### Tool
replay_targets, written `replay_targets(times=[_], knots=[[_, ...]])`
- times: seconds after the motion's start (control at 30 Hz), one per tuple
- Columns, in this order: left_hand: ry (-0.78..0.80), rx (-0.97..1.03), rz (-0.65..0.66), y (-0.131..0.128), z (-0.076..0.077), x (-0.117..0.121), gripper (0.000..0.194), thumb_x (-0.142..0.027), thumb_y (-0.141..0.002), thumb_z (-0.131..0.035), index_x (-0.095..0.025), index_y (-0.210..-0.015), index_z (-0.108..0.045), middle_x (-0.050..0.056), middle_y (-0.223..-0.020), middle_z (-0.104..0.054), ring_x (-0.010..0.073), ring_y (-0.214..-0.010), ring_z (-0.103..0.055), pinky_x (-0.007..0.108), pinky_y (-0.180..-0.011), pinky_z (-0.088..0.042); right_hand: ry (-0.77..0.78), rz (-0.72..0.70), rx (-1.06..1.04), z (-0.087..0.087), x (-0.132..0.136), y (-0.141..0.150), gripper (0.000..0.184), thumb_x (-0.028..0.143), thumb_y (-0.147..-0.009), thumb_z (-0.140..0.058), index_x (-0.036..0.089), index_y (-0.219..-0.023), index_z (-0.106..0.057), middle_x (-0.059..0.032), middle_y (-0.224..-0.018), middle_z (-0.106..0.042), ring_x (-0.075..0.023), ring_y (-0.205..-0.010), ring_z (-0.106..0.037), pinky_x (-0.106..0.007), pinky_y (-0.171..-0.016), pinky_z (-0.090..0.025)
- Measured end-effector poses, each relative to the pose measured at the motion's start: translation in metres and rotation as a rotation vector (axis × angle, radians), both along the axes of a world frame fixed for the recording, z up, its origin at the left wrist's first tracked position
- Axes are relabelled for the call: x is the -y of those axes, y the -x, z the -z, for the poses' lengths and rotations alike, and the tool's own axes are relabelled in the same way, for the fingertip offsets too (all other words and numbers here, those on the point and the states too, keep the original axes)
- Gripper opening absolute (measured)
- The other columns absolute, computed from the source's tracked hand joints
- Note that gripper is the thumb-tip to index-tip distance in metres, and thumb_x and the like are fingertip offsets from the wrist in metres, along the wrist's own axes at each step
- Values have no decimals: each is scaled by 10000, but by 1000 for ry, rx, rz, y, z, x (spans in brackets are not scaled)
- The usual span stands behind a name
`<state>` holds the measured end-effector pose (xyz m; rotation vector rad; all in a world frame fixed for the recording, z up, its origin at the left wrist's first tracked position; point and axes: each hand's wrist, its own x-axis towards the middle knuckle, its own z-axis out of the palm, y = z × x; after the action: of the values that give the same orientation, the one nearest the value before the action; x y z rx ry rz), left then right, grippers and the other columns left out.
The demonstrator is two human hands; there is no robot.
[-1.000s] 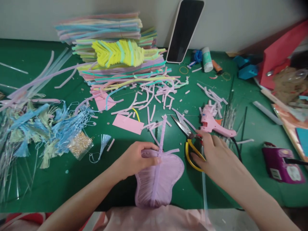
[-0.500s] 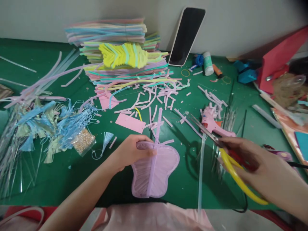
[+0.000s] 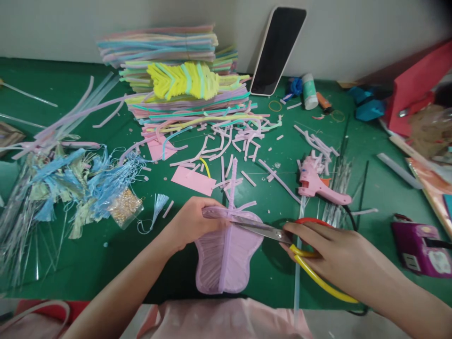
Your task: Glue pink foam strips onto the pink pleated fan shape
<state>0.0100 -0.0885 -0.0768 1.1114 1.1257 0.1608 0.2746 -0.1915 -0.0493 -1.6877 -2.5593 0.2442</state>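
Observation:
My left hand pinches the upper left edge of a lilac fan-shaped piece, thumb lying toward its centre rib. The piece has a pleated, sheer face, a fuzzy rim and a stem of the same lilac pipe cleaner pointing away from me. A loose strip end sticks out to the right where stem and face meet. My right hand is closed on scissors with red and yellow handles. Their blades lie over the top of the face, tips close to my left thumb; whether they touch the piece I cannot tell.
A pink glue gun lies to the right, beside thin wires and a purple box. Pipe cleaner bundles and a propped phone stand at the back. Blue tassels, a bag of gold beads and lilac offcuts are scattered around.
My right hand has brought the scissors leftward from near the glue gun to over the lilac piece, and the blades look closer together. My left hand keeps its hold.

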Motion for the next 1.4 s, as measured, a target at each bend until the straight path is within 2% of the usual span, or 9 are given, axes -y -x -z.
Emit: replay_targets(times=[0.1,0.4,0.63,0.73,0.87,0.97,1.03,1.2,1.4], knots=[[6,-10,-6,0,-1,0,208,-283,-634,-761,-143,-774,-695,-37,-656,-584,106,-612,-481,203,-569,-367,8,-90,64,-2,-3,-3,182,201,-888,-472,164,-1006,-605,-60,-837,-703,-184,-609,-669,-287,-513,-489],[43,14,47,-2,0,1,254,-350,-653,-766,-137,-757,-674,-50,-626,-543,88,-596,-447,190,-548,-317,47,-120,10,-2,-15,0,193,247,-913,-444,159,-982,-602,-56,-774,-693,-184,-551,-659,-288,-491,-488],[42,20,50,-2,-1,2,244,-345,-655,-757,-138,-761,-683,-50,-615,-534,86,-576,-438,191,-541,-310,118,-168,84,-6,-25,1,172,257,-913,-462,187,-896,-618,4,-590,-637,-154,-430,-580,-276,-431,-328],[56,18,45,-3,-1,2,245,-335,-637,-769,-141,-760,-686,-49,-609,-540,89,-574,-442,192,-536,-309,94,-217,143,-7,-28,2,185,268,-924,-442,195,-856,-598,5,-594,-615,-150,-459,-562,-282,-447,-270],[72,33,37,-2,-1,2,216,-268,-601,-786,-144,-751,-690,-54,-617,-554,85,-576,-444,189,-543,-317,33,-263,174,-9,-32,6,309,398,-958,-397,211,-771,-557,-17,-594,-581,-186,-598,-568,-283,-506,-269],[81,36,27,-2,0,2,206,-240,-591,-783,-147,-755,-698,-53,-623,-568,87,-573,-452,192,-545,-323,-10,-274,217,-11,-35,9,415,525,-946,-368,215,-736,-547,-14,-555,-545,-183,-563,-537,-284,-514,-241],[86,37,25,-2,0,3,207,-233,-587,-785,-147,-756,-702,-50,-624,-573,89,-577,-459,192,-546,-325,-31,-290,243,-11,-37,10,437,540,-945,-358,214,-721,-545,-6,-530,-527,-173,-520,-525,-284,-509,-224],[121,46,31,-2,0,3,243,-259,-578,-804,-148,-773,-710,-39,-643,-596,94,-588,-478,193,-550,-340,-68,-352,221,-12,-38,9,399,420,-974,-361,205,-689,-540,8,-494,-507,-164,-446,-528,-296,-489,-234],[77,25,103,-1,-3,2,274,-338,-615,-795,-148,-799,-723,-22,-637,-609,105,-588,-496,205,-554,-349,-51,-371,128,-11,-37,1,386,223,-965,-334,199,-651,-558,11,-489,-521,-147,-415,-493,-309,-488,-289]])
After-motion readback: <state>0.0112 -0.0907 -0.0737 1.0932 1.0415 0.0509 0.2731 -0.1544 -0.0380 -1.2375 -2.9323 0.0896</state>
